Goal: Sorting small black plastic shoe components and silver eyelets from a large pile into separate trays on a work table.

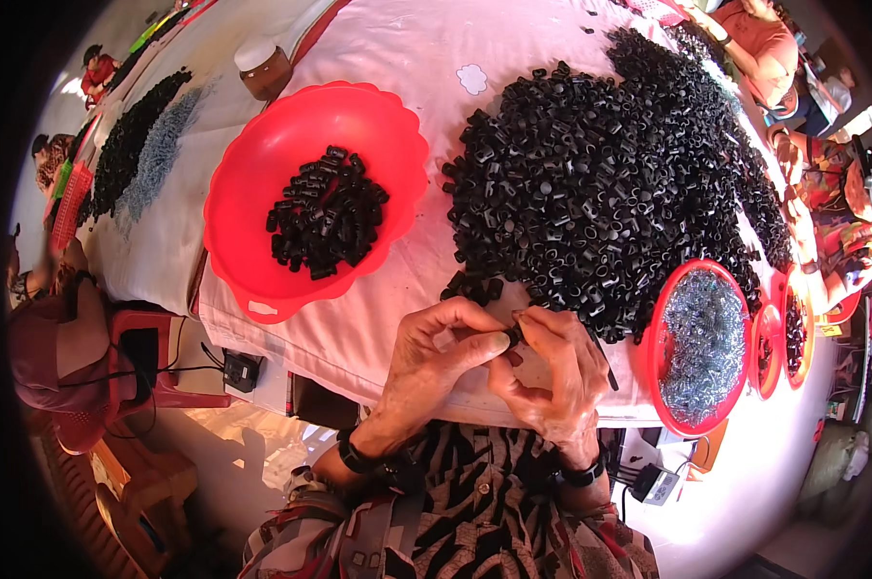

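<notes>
My left hand (431, 355) and my right hand (558, 374) meet at the near edge of the cloth-covered table. Between their fingertips is a small black plastic piece (513, 335), mostly hidden by the fingers; both hands pinch it. A thin dark stick (609, 369) shows beside my right hand, and I cannot tell whether it is held. Just beyond my hands spreads a large heap of short, hollow black plastic caps (561, 174). To the left stands a red bowl (238, 183) with a scalloped rim, a cluster of black pieces (330, 217) inside it.
A red basin (661, 381) of clear bluish small parts (703, 338) sits at the right. A lidded brown jar (263, 69) stands at the far left. Other people work along the right side, one in an orange shirt (766, 53). A red chair (170, 362) is at lower left.
</notes>
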Demonstrator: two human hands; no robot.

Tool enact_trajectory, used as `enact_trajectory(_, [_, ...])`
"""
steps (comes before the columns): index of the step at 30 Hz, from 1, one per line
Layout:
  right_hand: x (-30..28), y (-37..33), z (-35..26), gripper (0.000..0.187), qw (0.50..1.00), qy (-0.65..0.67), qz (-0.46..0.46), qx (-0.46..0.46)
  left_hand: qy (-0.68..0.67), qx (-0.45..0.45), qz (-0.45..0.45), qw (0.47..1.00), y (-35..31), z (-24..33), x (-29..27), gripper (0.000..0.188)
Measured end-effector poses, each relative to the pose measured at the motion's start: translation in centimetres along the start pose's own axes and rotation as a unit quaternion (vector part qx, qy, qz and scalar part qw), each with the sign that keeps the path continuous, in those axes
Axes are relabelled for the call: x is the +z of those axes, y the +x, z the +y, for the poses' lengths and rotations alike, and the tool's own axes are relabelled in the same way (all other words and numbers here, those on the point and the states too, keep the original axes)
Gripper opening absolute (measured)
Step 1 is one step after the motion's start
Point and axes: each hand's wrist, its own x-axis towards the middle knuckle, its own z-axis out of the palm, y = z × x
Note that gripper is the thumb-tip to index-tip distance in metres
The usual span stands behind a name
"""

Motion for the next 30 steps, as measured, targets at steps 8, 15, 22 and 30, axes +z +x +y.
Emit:
enact_trajectory(8, [0.4,-0.5,0.4,0.032,0.998,-0.046,0.019,-0.041,-0.017,0.020,-0.022,0.999,0.1,0.2,0.3,0.002])
enact_trajectory(15, [0.5,-0.4,0.5,0.036,0.995,0.077,0.043,0.046,-0.086,-0.049,0.001,0.995,-0.1,0.5,0.2,0.003])
enact_trajectory(22, [-1.1,-1.7,0.4,0.046,0.996,0.060,-0.012,0.073,0.177,0.130,0.087,0.972,-1.6,3.0,1.0,0.013])
enact_trajectory(30, [-1.5,-2.0,0.5,0.026,0.983,0.068,0.032,0.166,0.538,0.382,0.343,0.668,0.8,6.3,-3.2,0.014])
